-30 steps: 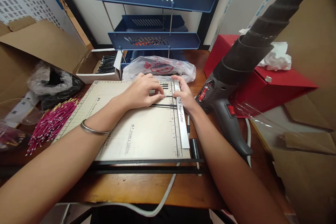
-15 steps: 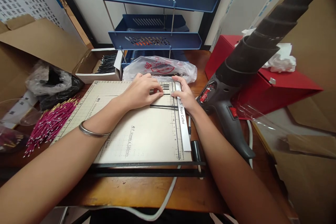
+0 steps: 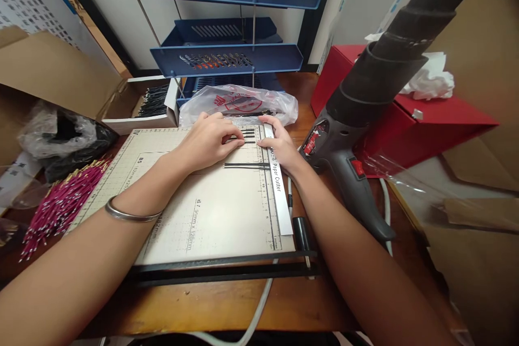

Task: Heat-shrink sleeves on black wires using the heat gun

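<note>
1. Left hand (image 3: 208, 140) fingers (image 3: 237, 141) press narrow onto short black tubing pieces (image 3: 248, 134) on the paper cutter (image 3: 203, 200) board, far right corner.
2. Right hand (image 3: 279, 146) fingers curl narrow against the cutter's white ruler strip (image 3: 279, 189), steadying the tubing ends.
3. Step in hand appears to be aligning; a cut would call for square ends.
4. A heat gun (image 3: 352, 135) stands right; magenta wires (image 3: 60, 205) lie left on the tabletop (image 3: 227, 303).
</note>
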A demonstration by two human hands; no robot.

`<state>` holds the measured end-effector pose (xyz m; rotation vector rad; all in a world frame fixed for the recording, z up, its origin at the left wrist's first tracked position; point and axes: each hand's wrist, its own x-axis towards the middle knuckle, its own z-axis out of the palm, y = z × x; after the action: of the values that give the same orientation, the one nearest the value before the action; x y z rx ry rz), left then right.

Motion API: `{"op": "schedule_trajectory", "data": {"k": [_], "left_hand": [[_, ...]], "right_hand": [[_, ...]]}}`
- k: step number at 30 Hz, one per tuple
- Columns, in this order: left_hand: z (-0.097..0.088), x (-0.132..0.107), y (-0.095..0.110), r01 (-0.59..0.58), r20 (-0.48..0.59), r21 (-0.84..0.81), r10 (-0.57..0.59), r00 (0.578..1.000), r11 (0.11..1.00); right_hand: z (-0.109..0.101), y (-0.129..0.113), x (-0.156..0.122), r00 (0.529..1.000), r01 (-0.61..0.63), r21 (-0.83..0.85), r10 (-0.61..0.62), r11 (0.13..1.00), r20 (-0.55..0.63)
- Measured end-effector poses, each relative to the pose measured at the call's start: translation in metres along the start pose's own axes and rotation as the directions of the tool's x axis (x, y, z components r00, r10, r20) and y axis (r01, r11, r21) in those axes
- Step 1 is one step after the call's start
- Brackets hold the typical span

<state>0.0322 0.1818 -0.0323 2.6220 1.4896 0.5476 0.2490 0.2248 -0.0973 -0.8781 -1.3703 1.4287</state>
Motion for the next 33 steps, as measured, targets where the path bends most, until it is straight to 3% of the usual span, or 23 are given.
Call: {"op": "schedule_trajectory", "data": {"k": [33], "left_hand": [[0.0004,0.001,-0.0025,-0.024,-0.013,-0.019,0.024,1.0,1.0]], "right_hand": [[0.0005,-0.0034,-0.0036,0.999,0.012,0.002,-0.012,1.0,0.031]]}}
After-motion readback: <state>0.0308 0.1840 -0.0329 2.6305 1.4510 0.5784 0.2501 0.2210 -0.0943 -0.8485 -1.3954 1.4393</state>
